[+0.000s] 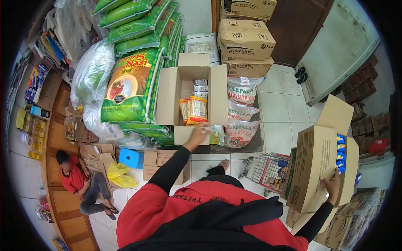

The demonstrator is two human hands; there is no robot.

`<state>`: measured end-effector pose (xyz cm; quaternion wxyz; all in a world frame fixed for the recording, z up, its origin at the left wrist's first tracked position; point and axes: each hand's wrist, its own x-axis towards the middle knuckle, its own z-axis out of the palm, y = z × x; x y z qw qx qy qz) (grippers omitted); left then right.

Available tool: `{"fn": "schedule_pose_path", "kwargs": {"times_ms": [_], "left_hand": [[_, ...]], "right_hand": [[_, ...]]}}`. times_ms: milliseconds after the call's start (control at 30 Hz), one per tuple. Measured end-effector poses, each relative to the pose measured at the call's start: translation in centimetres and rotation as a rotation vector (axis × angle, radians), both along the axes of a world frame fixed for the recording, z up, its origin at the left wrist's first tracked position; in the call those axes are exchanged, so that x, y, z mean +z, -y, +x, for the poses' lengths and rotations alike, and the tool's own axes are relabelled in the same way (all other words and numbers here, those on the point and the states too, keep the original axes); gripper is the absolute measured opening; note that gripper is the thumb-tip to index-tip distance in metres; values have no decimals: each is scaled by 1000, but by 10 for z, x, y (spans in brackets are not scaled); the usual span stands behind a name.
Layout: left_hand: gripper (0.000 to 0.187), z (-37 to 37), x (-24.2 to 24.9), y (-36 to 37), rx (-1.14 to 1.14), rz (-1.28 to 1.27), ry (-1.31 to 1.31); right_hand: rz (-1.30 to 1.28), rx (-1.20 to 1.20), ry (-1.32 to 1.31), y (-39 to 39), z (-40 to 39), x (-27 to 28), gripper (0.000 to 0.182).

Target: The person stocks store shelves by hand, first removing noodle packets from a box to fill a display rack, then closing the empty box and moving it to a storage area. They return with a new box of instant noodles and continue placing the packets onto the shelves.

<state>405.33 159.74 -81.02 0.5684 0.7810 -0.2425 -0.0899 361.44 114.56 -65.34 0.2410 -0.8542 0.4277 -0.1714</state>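
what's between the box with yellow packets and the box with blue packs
In the head view, white sacks lie beside the yellow-packet box, then tiled floor, with a wire cart near the blue-pack box.

Room above packets (197, 109) — carton flaps (217, 94) all round

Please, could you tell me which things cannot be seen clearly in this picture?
Head view:
- Left hand: blurred; contact with the orange packets is unclear.
- Print on those packets: too small.
- Lower ends of the blue packets: hidden inside the right carton.
- Shopping trolley: partly behind that carton.
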Motion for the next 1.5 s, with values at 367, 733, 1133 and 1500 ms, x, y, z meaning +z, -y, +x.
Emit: {"fn": "schedule_pose_path", "kwargs": {"times_ms": [367, 733, 1133, 1500], "left_hand": [[39, 168, -119, -32, 342, 456, -258], [91, 229, -162, 11, 269, 955, -229], [42, 305, -34, -60, -275, 189, -596], [71, 22, 237, 205, -829, -130, -486]], "right_hand": [[-536, -378, -206, -99, 68, 82, 47], [-342, -227, -97, -253, 187, -1, 43], [-98, -638, -276, -188, 98, 3, 58], [19, -277, -187, -162, 60, -11, 55]]}}
